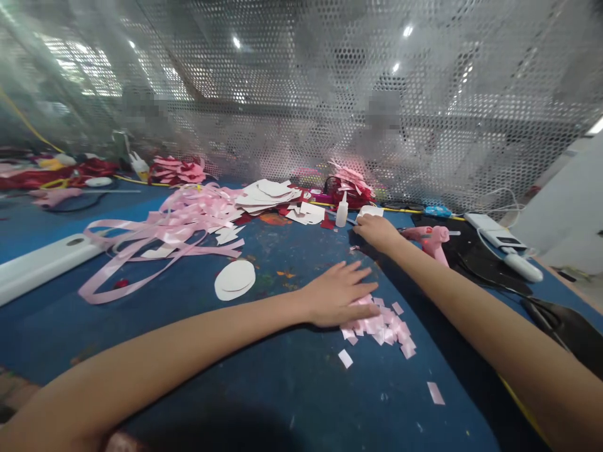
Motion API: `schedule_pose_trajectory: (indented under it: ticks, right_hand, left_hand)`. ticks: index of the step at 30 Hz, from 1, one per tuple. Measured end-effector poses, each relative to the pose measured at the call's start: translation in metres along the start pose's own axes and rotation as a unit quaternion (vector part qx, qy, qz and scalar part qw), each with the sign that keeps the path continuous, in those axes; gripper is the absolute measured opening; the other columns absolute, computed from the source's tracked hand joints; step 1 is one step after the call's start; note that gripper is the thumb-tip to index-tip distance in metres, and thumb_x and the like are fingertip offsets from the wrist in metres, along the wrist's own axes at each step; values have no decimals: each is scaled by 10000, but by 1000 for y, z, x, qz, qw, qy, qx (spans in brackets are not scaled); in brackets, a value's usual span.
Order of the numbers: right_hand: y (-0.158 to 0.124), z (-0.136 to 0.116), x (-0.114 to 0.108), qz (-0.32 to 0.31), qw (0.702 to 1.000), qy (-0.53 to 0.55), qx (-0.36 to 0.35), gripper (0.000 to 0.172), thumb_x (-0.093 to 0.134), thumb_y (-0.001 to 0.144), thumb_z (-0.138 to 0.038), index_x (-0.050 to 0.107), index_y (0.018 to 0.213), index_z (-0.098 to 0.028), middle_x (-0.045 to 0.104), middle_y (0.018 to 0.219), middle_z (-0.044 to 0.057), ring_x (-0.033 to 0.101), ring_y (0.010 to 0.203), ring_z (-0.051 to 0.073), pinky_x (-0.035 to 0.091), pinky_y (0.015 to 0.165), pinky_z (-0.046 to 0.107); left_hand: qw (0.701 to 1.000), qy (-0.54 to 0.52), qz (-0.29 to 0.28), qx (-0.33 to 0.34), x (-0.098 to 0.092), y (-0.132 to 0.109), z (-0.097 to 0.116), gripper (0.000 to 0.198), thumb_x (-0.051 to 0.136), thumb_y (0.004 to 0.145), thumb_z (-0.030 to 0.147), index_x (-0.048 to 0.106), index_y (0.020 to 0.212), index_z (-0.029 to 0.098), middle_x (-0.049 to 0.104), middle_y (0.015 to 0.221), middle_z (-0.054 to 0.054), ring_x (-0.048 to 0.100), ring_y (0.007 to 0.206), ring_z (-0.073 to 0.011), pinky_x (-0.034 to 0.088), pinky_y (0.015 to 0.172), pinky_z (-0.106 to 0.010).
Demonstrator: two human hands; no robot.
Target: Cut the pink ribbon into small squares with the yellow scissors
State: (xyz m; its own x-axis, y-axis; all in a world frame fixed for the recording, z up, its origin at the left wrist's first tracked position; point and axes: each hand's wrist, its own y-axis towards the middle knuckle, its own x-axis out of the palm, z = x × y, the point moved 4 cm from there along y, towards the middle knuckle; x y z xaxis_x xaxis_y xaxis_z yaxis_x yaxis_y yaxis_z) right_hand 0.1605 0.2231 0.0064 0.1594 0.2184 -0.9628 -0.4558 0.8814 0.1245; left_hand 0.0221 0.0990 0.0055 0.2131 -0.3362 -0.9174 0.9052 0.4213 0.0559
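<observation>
Gathering is judged the step in hand — the left hand (340,294) is laid flat, fingers spread, on pink ribbon squares (382,329) on the blue worktop (292,389); the right hand (377,231), loosely curled and seemingly empty, is stretched beside the glue bottle (342,211). A careful pinch would be called for next.

A left hand (336,295) lies flat on a pile of pink ribbon squares (381,326) at centre frame on a blue tabletop (292,389), while the right hand (377,231) reaches toward a glue bottle (342,211) near a pink glue gun (431,240).
</observation>
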Motion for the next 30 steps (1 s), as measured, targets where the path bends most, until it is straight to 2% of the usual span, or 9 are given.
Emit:
schedule_pose_trajectory:
  ticks: [2,5,8,10,13,16,20,26,30]
  right_hand:
    - [2,-1,0,-3,1000,-12,-16,325,522,878,-337,541,1150,-160,552,1170,93,565,986,185,483,831,392]
    - [1,-1,1,4,1000,-17,-6,335,527,876,-338,538,1154,-153,553,1167,94,566,985,188,484,828,395]
    - [-5,2,1,21,999,-4,31,347,534,870,-347,532,1160,-155,553,1164,86,567,982,189,486,823,405]
    - [-10,4,-2,36,997,18,59,321,516,881,-337,540,1140,-150,566,1137,86,570,971,186,484,815,393]
    - [-23,6,-10,60,992,70,81,236,429,912,-247,580,1051,-130,606,1053,110,575,951,182,454,803,323]
    - [-45,3,-23,71,986,130,73,229,411,890,-209,615,967,-138,646,968,99,586,892,181,433,770,289]
    - [-85,-7,-36,34,977,209,29,205,481,840,-268,665,877,-185,684,828,38,605,735,154,447,661,258]
    - [-111,-7,-37,-28,969,246,2,168,571,766,-336,671,714,-212,665,643,-14,589,568,128,425,519,230]
    - [-93,-11,-29,9,979,199,40,213,491,822,-261,685,894,-210,701,802,19,621,705,154,441,628,256]
  left_hand:
    - [997,-17,-47,53,3,1,6,661,264,898,574,436,1326,101,340,1449,-156,205,1383,-279,130,1128,-448]
    - [983,-139,-49,105,0,1,9,692,198,902,589,572,1189,83,504,1333,-153,369,1315,-227,246,1104,-341]
    - [953,-292,-34,77,-4,0,2,730,173,877,640,651,1026,109,664,1100,-136,595,1078,-207,422,965,-313]
    - [945,-321,-22,60,-6,-1,-2,720,223,856,666,633,1053,108,672,1068,-137,621,1018,-213,446,933,-331]
    - [976,-190,-16,101,-7,-2,5,766,467,729,712,518,1253,155,481,1354,-137,361,1308,-292,232,1096,-451]
    - [988,-46,-55,137,1,-4,18,913,654,579,680,419,1344,241,297,1480,-96,165,1384,-340,38,1116,-531]
    - [985,-9,-67,158,9,-5,29,751,604,717,589,429,1339,206,303,1477,-98,217,1374,-320,138,1126,-474]
    - [983,-121,-39,131,12,1,30,521,559,825,454,496,1263,179,525,1319,-106,439,1262,-218,350,1047,-345]
    - [985,-51,-17,161,12,0,40,610,604,778,480,481,1290,173,409,1415,-121,247,1365,-304,181,1119,-476]
